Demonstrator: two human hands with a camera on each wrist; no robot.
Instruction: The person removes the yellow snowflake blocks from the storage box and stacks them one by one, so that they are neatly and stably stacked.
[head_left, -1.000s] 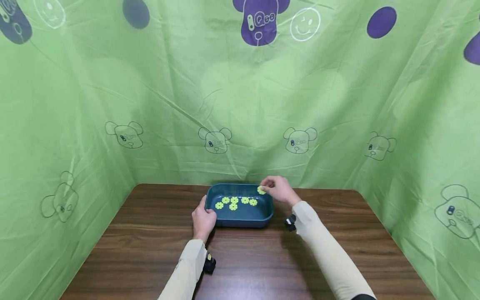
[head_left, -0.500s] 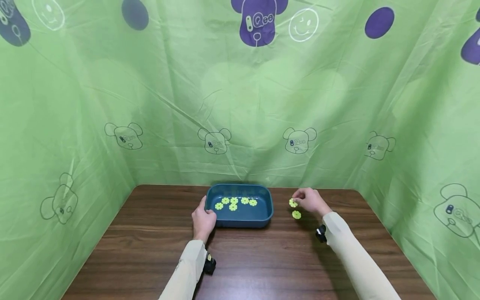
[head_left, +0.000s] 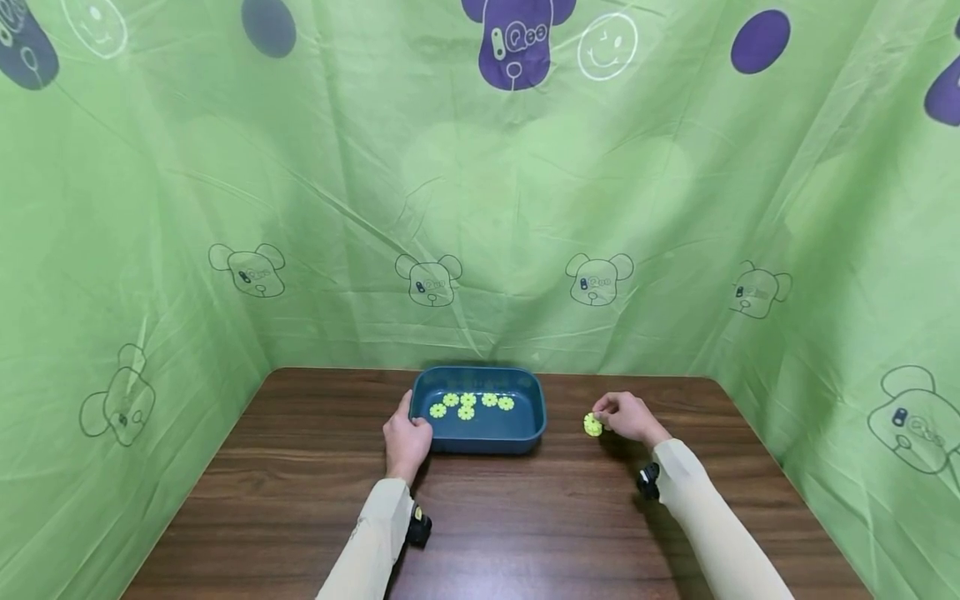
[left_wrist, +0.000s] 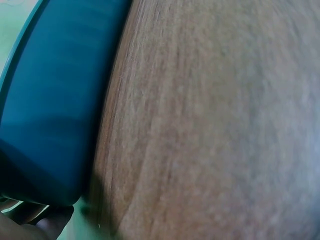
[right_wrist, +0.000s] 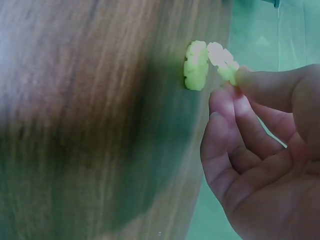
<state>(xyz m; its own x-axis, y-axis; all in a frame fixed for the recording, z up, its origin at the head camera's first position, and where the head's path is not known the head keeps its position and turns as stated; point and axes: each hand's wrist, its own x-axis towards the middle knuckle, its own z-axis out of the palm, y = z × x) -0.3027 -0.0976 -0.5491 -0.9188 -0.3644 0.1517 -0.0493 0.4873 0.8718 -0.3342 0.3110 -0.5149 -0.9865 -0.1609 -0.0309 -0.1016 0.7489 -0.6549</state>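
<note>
**Your right hand [head_left: 628, 417] pinches a yellow-green, flower-edged plastic disc [right_wrist: 225, 62]**

Your thumb and fingertips are closed together on the edge of the pinched disc, which is held tilted, while your other fingers curl loosely toward the palm. Right beside it, on the dark brown, wood-grained table [head_left: 315, 533], is a second yellow-green, notched disc [right_wrist: 195, 67]; seen from your head camera, the two overlap. Whether they touch you cannot tell, nor whether the one on the table is single or a stack. Your right hand's shadow falls across the wood around them.

To the left of this pair, a little apart, sits a glossy, dark blue-green, rectangular tray [head_left: 480, 446] with rounded corners and raised walls. Inside it you have six yellow-green, flower-shaped discs [head_left: 467, 412], spread over the floor from the left toward the middle and right.

Your left hand [head_left: 407, 437] grips the tray at its left end, thumb at the rim and fingers along the outer wall, so that end is taken up.

Small black wrist cameras [head_left: 418, 527] sit at your cream sleeves [head_left: 367, 542]. Close behind the tray's far wall hangs a green fabric curtain [head_left: 525, 192] printed with bear heads, bounding the table's back and sides.
</note>
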